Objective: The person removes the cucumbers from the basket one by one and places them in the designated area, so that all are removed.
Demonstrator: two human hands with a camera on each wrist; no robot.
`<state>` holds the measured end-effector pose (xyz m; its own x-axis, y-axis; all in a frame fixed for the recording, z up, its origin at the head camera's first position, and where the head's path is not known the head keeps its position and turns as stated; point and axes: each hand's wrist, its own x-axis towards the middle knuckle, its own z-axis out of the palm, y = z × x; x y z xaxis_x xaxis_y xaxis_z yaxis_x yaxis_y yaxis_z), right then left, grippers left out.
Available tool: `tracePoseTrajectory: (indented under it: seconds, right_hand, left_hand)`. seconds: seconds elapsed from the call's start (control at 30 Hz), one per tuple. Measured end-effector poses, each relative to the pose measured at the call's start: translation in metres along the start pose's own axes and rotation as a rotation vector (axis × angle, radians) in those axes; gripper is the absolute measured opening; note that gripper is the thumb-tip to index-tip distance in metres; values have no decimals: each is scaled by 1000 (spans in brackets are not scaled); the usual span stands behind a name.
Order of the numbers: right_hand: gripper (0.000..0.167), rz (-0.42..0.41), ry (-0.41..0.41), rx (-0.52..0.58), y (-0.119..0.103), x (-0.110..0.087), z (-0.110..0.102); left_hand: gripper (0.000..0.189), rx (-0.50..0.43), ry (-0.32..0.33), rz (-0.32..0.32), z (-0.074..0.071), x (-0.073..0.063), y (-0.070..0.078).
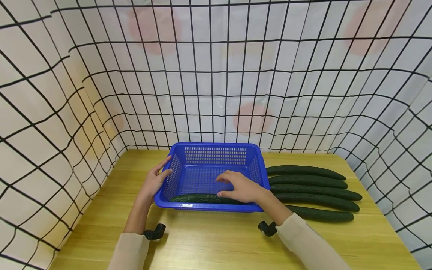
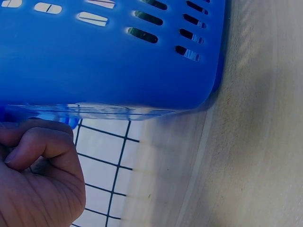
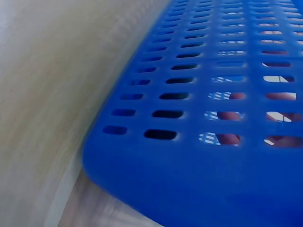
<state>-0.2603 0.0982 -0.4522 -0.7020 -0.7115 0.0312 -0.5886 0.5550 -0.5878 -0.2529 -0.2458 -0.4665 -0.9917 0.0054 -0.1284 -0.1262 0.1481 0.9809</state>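
Observation:
A blue perforated plastic basket (image 1: 216, 207) stands on the table, seen up close in both wrist views. A dark green cucumber (image 1: 199, 198) lies inside along its near wall. My left hand (image 1: 153, 182) grips the basket's left rim, thumb over the inner side; in the left wrist view its fingers (image 2: 45, 142) curl at the rim. Over the right part of the basket hovers my right hand (image 1: 241, 187), thumb and fingers apart with nothing between them. It covers the cucumber's right end in the head view. Through the basket's slots the right wrist view shows bits of fingers (image 3: 228, 139).
Several more cucumbers (image 1: 314, 190) lie side by side on the wooden table (image 1: 216, 243), right of the basket. A black wire grid (image 1: 212, 75) over white patterned sheeting encloses the table's back and sides. Each wrist carries a small black camera mount (image 1: 155, 231).

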Motion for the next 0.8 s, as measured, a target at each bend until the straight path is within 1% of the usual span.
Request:
tracePoseTrajectory:
  seconds: [0.2,0.3,0.4,0.53,0.63,0.8]
  right_hand:
    - [54,12,-69,-44,-2,2,3]
    - [54,26,-99,-52,-2,2,3]
    - [53,35,-130,-64,-2,1,4]
    - [50,34,-165,-89,-2,1,5]
    - [47,33,-195,-131,-2,1,6]
    - [44,36,-246,-214,-3,3,7]
  left_hand:
    - [57,15,11,13,-2,0,1]
    - [57,11,4,3,-2,2,1]
    - [58,5,0,-15,-2,1,3]
    - [59,-5,-9,-30,1,-7,16]
    - [60,-9,-15,-29,3,-14,24]
    - [61,-17,-20,-18,4,-16,26]
